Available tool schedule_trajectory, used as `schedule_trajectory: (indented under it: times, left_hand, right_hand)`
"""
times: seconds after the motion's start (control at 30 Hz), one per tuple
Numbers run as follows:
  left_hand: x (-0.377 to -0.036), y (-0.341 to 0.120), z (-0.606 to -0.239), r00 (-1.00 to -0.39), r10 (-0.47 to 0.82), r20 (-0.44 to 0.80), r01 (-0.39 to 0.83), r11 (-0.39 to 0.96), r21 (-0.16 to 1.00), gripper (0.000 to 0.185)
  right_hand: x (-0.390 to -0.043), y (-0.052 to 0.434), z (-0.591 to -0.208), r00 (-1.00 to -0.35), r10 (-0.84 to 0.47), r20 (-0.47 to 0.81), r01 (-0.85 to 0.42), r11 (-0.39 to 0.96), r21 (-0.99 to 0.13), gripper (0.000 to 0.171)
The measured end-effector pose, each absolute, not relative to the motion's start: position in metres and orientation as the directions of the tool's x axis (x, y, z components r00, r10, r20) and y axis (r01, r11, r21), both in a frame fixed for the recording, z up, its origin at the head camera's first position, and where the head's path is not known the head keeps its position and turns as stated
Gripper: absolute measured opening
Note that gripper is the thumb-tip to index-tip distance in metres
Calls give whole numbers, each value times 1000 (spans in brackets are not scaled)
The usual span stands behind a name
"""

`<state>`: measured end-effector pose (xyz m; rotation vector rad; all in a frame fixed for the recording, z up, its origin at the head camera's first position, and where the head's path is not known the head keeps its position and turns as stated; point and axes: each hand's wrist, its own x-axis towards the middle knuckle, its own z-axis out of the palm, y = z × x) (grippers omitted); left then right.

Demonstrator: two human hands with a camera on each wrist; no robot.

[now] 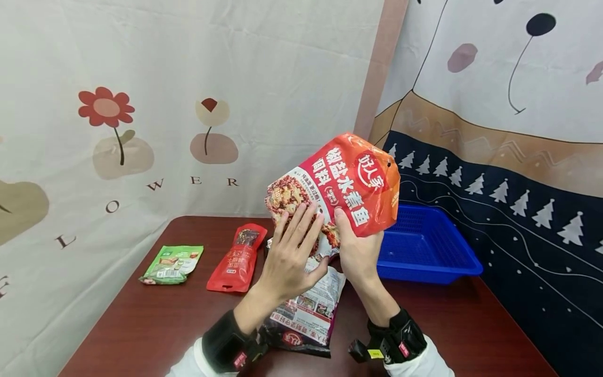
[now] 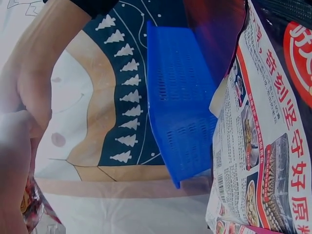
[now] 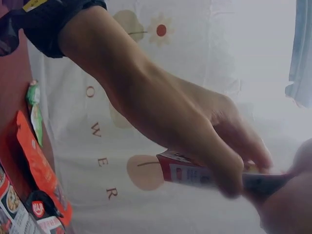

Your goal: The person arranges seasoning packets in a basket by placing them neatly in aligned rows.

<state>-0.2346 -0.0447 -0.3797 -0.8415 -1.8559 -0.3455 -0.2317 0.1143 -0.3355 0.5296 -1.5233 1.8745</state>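
A red and orange seasoning packet point(image 1: 353, 178) with a dish picture is held up, tilted, above the table. My right hand point(image 1: 359, 251) grips its lower right edge, thumb on the front and the other fingers hidden behind. Against the dish picture lies my left hand point(image 1: 289, 267), its fingers straight and spread. In the right wrist view the packet point(image 3: 190, 173) appears edge-on between the hands. Below them a black and white packet point(image 1: 308, 314), printed side up, lies on the table; the left forearm partly covers it. Its text side point(image 2: 258, 161) fills the right of the left wrist view.
A blue plastic basket point(image 1: 428, 246) stands at the back right of the brown table point(image 1: 155, 324), partly behind the raised packet. On the left lie a red packet point(image 1: 237, 259) and a small green packet point(image 1: 171, 264). Printed cloths hang behind and to the right.
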Motion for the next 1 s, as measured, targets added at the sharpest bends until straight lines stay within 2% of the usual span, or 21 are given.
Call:
schedule_trajectory:
  times: [0.2, 0.47, 0.77, 0.87, 1.0]
  left_hand:
    - [-237, -44, -382, -223, 367, 903, 725, 682, -98, 87]
    - [-240, -43, -385, -249, 338, 908, 770, 638, -27, 80]
    - [-248, -36, -400, -414, 426, 805, 796, 599, 92, 73]
    - [-253, -29, -404, -460, 499, 735, 797, 596, 94, 70]
    - [-260, -15, -405, -492, 617, 615, 814, 575, 74, 65]
  right_hand:
    - [-240, 133, -331, -657, 253, 710, -749, -113, -653, 62]
    - [-251, 171, -323, -597, 296, 746, -800, -148, -581, 67]
    - [-258, 211, -309, -581, 405, 706, -809, -186, -558, 66]
    - [-259, 221, -306, -561, 437, 703, -821, -190, -538, 66]
    - [-259, 232, -304, -540, 460, 704, -835, -193, -515, 67]
